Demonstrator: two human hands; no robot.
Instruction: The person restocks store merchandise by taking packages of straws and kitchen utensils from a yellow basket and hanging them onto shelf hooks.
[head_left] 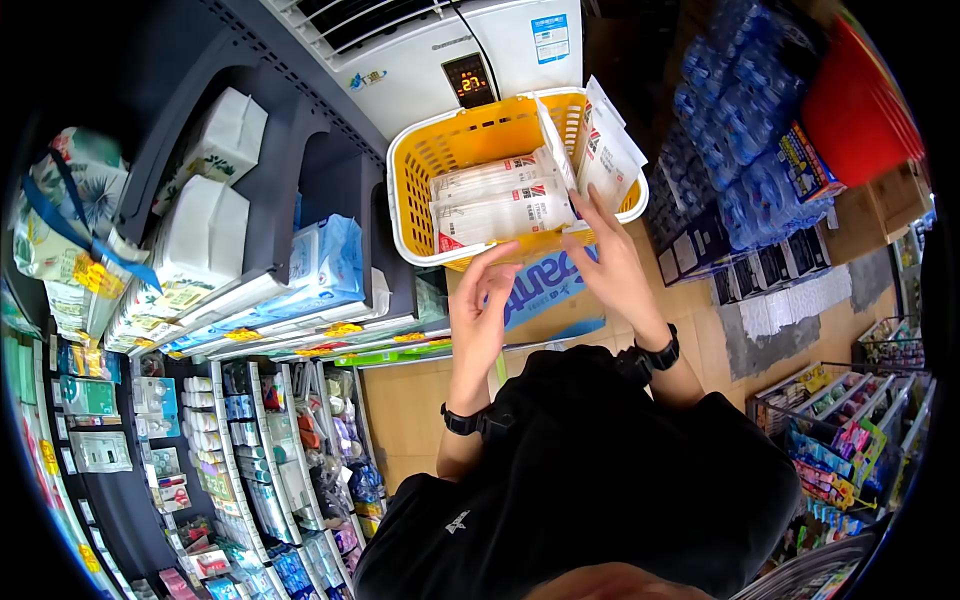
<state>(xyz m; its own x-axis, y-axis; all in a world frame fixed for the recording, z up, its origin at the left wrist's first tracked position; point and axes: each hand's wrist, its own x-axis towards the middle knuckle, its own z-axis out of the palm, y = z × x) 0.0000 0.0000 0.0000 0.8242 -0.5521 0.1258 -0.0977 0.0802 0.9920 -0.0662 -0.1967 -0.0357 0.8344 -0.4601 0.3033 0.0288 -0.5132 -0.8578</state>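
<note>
A yellow basket with a white rim (398,215) holds several white printed packets. Two stacks of flat packets (500,208) lie in its middle, and other packets (608,150) stand upright and lean at its right end. My right hand (618,268) is at the front right of the basket, its fingers stretched up against the lower edge of the upright packets, thumb apart. My left hand (480,315) hovers by the basket's front rim, fingers loosely bent and apart from the thumb, with nothing visible in it.
Behind the basket stands a white appliance (425,75) with a lit display. A printed carton (550,295) sits below the basket. Shelves with tissue packs (325,262) flank the left; shrink-wrapped blue bottles (750,180) are stacked at right. Racks of small goods (835,440) stand lower right.
</note>
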